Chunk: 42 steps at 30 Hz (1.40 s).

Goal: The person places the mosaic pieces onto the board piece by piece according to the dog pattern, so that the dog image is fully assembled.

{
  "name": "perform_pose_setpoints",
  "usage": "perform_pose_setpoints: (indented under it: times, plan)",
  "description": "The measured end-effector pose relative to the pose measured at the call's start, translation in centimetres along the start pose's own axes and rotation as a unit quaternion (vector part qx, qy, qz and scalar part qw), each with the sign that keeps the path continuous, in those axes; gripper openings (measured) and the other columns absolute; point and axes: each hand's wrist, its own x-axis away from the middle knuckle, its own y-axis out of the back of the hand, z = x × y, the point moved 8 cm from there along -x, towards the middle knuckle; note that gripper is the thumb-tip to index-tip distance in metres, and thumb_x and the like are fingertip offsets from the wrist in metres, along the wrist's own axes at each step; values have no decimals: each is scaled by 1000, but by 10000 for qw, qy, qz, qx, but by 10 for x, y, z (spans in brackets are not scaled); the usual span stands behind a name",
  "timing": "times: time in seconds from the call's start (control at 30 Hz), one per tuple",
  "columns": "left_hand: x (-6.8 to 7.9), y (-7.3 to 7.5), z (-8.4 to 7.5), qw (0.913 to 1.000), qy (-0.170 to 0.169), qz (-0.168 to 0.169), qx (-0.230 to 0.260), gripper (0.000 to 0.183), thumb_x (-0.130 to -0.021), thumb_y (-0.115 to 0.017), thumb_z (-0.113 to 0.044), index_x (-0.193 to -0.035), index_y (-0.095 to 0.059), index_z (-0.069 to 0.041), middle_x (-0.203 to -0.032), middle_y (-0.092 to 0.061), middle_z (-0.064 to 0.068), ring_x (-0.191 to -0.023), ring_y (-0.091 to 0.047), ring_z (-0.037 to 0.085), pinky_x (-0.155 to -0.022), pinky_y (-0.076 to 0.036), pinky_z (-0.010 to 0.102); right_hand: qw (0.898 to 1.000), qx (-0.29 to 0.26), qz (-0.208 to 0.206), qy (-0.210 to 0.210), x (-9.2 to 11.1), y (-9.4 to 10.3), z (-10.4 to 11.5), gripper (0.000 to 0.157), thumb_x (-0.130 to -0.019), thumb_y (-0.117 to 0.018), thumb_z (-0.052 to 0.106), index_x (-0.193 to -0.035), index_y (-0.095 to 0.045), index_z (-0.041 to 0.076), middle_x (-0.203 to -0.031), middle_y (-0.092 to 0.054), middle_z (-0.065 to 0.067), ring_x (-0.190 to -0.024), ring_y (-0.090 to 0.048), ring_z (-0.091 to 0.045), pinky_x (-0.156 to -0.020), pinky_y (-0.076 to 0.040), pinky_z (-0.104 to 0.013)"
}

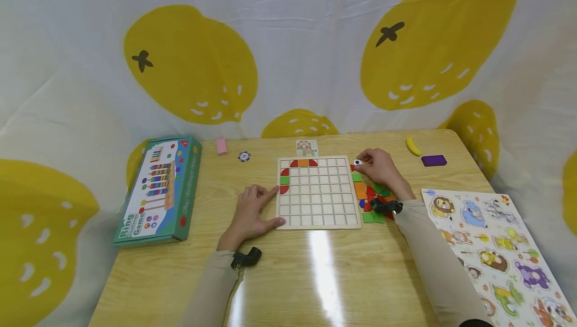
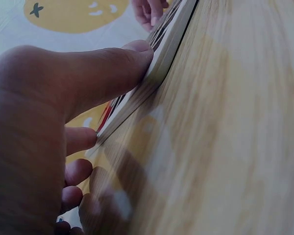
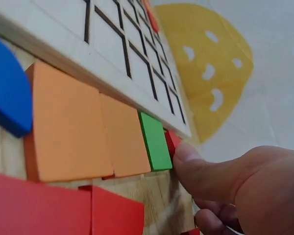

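A wooden grid board (image 1: 315,207) lies on the table, with several red, orange and green pieces in its upper left cells. My left hand (image 1: 252,214) touches its left edge, thumb and index finger spread apart; in the left wrist view the thumb (image 2: 108,73) lies along the rim. My right hand (image 1: 380,169) is at the upper right corner, thumb and fingertips around a small white piece with a black dot (image 1: 357,162). In the right wrist view the thumb meets a small red block (image 3: 172,141) beside a green block (image 3: 156,143); the other fingers are partly hidden.
Loose coloured blocks (image 1: 359,190) lie right of the board, partly under the right wrist. A pattern card (image 1: 307,147) sits behind it. A game box (image 1: 158,192) is at left, an animal puzzle (image 1: 496,252) at right. Farther back are a toy banana (image 1: 412,146) and purple block (image 1: 434,160).
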Motion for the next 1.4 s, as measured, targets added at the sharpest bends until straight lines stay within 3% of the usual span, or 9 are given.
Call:
perform_pose_setpoints:
  times: [0.27,0.4,0.57,0.67,0.8,1.0,1.4]
  plan:
    - [-1,0,0,10000,33,18,-74,91,-75,-65,-75,-151,-41,-31,-114,-42,1,-103,-35,20,-88,-28,39,9982,-460,-97,374,-1,-3,11,12,-97,-65,16,-106,-62,10,-98,-65,-8,-90,-62,-24,-82,-49,-41]
    - [-2,1,1,9999,29,40,-145,92,-75,-64,-76,-152,-40,-32,-115,-42,1,-104,-35,21,-88,-28,39,9934,-1013,-99,524,-2,-3,24,17,-99,-61,19,-114,-65,12,-107,-65,-8,-95,-62,-26,-81,-52,-41]
    - [-3,2,3,9998,38,43,-188,92,-75,-63,-77,-152,-40,-32,-115,-42,2,-104,-35,21,-89,-29,39,9867,-1391,340,765,-10,-16,53,26,-101,-57,15,-125,-66,10,-120,-63,-10,-100,-63,-29,-78,-54,-42]
    - [-3,1,4,9998,42,53,-180,92,-75,-63,-77,-152,-40,-33,-115,-42,1,-104,-35,20,-89,-29,39,9845,-1407,363,980,-18,-27,72,27,-99,-60,11,-124,-66,8,-116,-65,-9,-99,-63,-26,-82,-52,-41]
    - [-4,-1,3,9998,39,78,-162,92,-74,-64,-77,-152,-40,-33,-115,-42,1,-103,-35,20,-89,-29,38,9802,-1429,244,1350,-28,-45,95,18,-94,-66,7,-112,-69,4,-102,-68,-10,-90,-65,-23,-82,-53,-39]
    - [-4,-2,2,9999,-27,36,-126,91,-75,-64,-76,-152,-40,-32,-115,-41,1,-103,-35,20,-89,-29,38,9802,-1121,441,1573,-35,-74,121,10,-93,-68,8,-100,-73,12,-92,-70,-2,-82,-64,-17,-75,-52,-35]
    - [-4,-1,2,9998,0,63,-162,90,-76,-65,-74,-152,-40,-32,-113,-42,1,-101,-35,19,-87,-29,39,9824,-471,518,1730,-40,-107,140,14,-93,-70,18,-105,-78,16,-96,-68,1,-82,-61,-14,-74,-50,-33]
